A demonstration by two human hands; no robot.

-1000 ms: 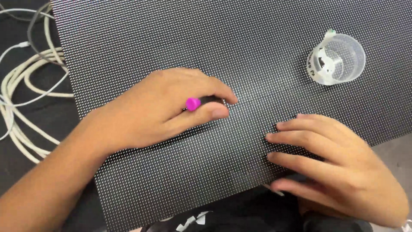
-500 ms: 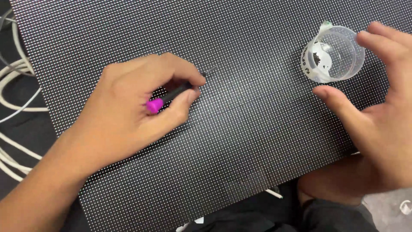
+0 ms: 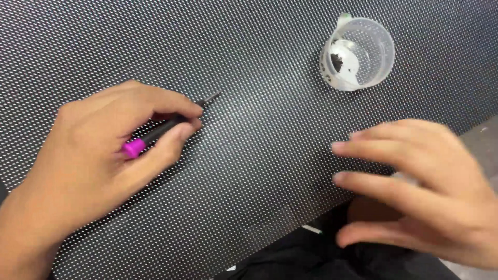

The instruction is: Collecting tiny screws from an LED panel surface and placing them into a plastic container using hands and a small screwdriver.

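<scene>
A large black panel (image 3: 249,62) covered in a fine grid of small dots fills the view. My left hand (image 3: 98,155) rests on it and grips a thin black tool with a magenta end (image 3: 155,134), its tip pointing up and right onto the panel. My right hand (image 3: 420,186) hovers over the panel's lower right edge with fingers spread and pointing left, holding nothing that I can see. A small clear plastic cup (image 3: 359,53) with dark bits inside stands on the panel above my right hand.
Below the panel's near edge lies dark cloth (image 3: 311,259). A strip of grey floor (image 3: 482,135) shows at the right edge.
My right hand came back down from beside the cup to the panel's lower right edge. My left hand shifted left with the tool, and the view moved closer.
</scene>
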